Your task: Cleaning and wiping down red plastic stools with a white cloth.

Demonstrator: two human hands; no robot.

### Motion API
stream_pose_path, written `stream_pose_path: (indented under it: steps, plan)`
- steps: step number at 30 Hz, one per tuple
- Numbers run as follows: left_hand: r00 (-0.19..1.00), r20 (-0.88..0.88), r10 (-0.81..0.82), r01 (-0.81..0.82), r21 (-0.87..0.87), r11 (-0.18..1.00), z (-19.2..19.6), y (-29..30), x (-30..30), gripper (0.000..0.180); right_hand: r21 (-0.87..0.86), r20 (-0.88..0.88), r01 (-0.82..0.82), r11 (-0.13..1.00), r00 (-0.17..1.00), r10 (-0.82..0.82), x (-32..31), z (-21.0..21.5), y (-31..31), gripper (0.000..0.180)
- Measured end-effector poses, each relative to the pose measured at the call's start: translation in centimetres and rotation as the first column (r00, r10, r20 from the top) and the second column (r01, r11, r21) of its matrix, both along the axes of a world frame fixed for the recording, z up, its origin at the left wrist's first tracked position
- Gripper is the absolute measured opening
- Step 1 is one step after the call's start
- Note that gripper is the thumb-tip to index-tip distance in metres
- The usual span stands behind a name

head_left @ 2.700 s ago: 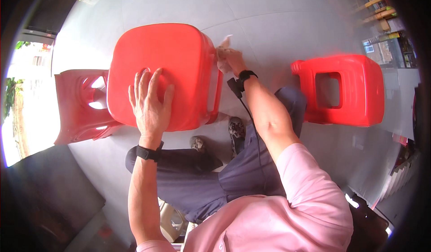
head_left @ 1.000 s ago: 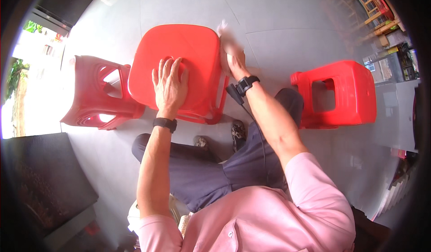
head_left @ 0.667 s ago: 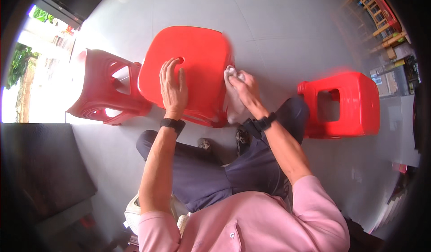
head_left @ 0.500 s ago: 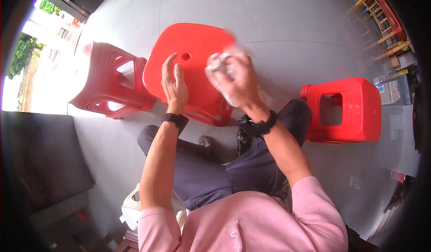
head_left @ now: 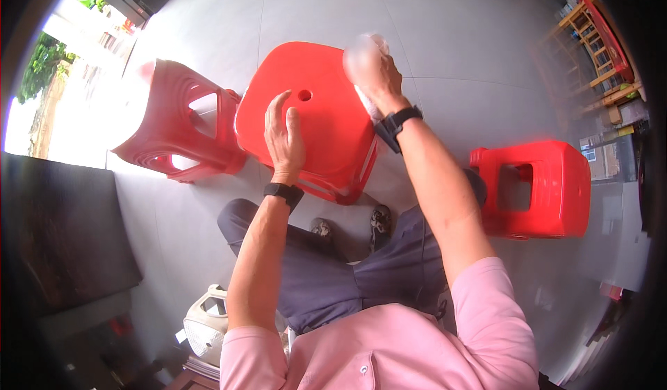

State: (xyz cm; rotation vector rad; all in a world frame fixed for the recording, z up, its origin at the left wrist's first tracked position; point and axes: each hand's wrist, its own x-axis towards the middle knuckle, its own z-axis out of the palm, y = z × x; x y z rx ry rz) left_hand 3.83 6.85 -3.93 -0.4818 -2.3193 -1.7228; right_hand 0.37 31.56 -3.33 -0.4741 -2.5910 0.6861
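A red plastic stool (head_left: 319,70) with a round hole in its seat stands upright in front of my knees. My left hand (head_left: 285,143) is over the near left part of the seat, fingers stretched out and thumb apart, holding nothing. Whether its edge touches the plastic I cannot tell. At the seat's far right corner, my right hand (head_left: 379,77) is closed on a white cloth (head_left: 368,104), which shows above the fingers and hangs along the seat's right edge. Motion smears these fingertips.
A second red stool (head_left: 163,122) lies tipped over on the left, beside the middle one. Another red stool (head_left: 535,188) lies on its side at the right. A beige perforated plastic thing (head_left: 207,324) is near my left elbow. Wooden furniture (head_left: 590,36) stands far right.
My right hand has moved away from me with the white cloth, from above the seat's right part to its far right corner. My left hand stays over the near left part.
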Motion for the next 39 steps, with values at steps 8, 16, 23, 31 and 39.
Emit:
stream_pose_path:
  steps: [8, 16, 23, 31, 39]
  plan:
    - [0.863, -0.044, 0.503, -0.505, -0.104, 0.857, -3.3, -0.8, 6.0, 0.095, -0.212, 0.221, 0.065, 0.975, 0.975, -0.017, -1.4, 0.9, 1.4, 0.052]
    - [0.921, 0.325, 0.213, -0.193, -0.092, 0.977, -2.4, -3.8, 2.7, 0.119, -0.179, 0.153, 0.065, 0.982, 0.988, -0.038, 1.1, 2.3, 1.0, 0.041]
    - [0.852, 0.426, -0.304, 0.195, 0.281, 0.94, -1.9, -10.3, -0.7, 0.107, -0.242, 0.051, 0.061, 0.968, 0.997, -0.05, 12.6, 0.1, -0.5, 0.039]
    - [0.983, -0.181, 0.036, -0.14, -0.604, 0.785, 0.6, -4.5, 2.4, 0.069, -0.018, -0.538, -0.357, 0.934, 0.791, 0.292, 12.7, 4.6, -10.4, 0.018]
    - [0.985, -0.17, -0.017, -0.133, -0.823, 0.552, -1.1, -2.1, 3.9, 0.061, -0.517, -0.373, 0.158, 0.842, 0.843, -0.387, 11.3, -2.8, -3.2, 0.031]
